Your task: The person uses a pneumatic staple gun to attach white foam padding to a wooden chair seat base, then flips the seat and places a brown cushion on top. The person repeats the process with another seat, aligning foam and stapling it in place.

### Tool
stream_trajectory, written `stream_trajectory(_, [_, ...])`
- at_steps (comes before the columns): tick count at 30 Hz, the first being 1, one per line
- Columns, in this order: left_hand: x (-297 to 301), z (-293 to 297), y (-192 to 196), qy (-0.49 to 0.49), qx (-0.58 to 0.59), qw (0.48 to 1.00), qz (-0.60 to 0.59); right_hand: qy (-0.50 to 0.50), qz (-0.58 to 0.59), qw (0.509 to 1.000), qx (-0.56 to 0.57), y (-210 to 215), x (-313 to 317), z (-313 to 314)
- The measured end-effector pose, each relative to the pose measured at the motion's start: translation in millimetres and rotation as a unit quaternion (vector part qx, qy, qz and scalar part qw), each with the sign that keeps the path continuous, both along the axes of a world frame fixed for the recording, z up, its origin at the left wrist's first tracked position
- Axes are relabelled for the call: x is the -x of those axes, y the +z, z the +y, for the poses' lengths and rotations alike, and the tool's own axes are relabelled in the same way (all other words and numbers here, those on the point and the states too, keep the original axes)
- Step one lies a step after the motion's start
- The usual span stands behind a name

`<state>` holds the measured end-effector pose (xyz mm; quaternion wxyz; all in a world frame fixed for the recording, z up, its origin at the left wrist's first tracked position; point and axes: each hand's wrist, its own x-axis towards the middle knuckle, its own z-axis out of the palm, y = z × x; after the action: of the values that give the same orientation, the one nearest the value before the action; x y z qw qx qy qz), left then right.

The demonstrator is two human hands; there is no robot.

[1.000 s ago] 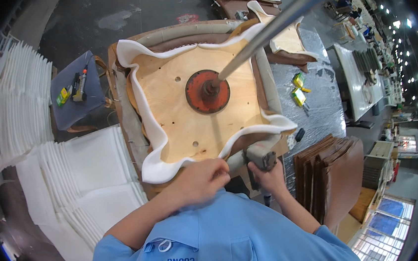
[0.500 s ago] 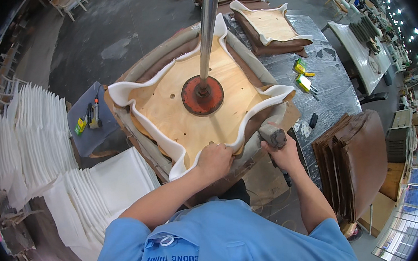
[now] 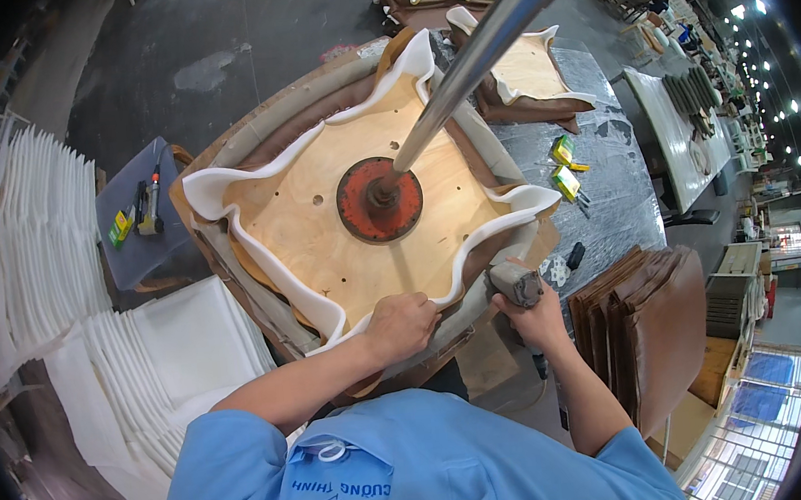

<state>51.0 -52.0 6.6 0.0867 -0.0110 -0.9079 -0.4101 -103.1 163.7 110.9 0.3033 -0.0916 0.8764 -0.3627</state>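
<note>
The fingers of the left hand (image 3: 402, 324) are curled together, pressing down on the white foam edge (image 3: 331, 325) at the near rim of an upturned seat panel (image 3: 322, 223). Just to the right, the fingers of the right hand (image 3: 535, 319) are clamped around the grip of a grey staple gun (image 3: 515, 285), whose nose sits against the same near edge of the seat where brown covering (image 3: 455, 326) wraps over the rim. The seat panel is a pale plywood board with small holes, lying face down in front of the person and ringed by wavy white foam that stands up around its sides. A round rust-red metal plate (image 3: 379, 199) presses on the middle of the board, and a shiny steel pole (image 3: 479, 53) rises from it, slanting toward the upper right. Both bare forearms reach in from below, out of a blue short-sleeved shirt (image 3: 410, 468). To the left, stacks of white foam sheets (image 3: 47, 243) fan out, near a small grey stool top (image 3: 138, 249) carrying hand tools. To the right, on a dark tabletop (image 3: 605, 194), lie small green and yellow boxes (image 3: 565, 167), with a stack of brown seat covers (image 3: 659, 323) nearby. Another upturned seat (image 3: 528, 72) lies farther back.
</note>
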Motion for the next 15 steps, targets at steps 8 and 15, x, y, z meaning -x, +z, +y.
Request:
stream_trajectory(8, [10.2,-15.3,-1.5,-0.015,0.002,1.000,-0.005,0.006,-0.037,0.999,0.010,-7.8,3.0,19.1])
stream_trajectory(15, [14.6,-23.3,-19.5,0.019,0.031,0.999,0.028,-0.001,-0.188,0.981,0.045,12.9,-39.1,-20.6])
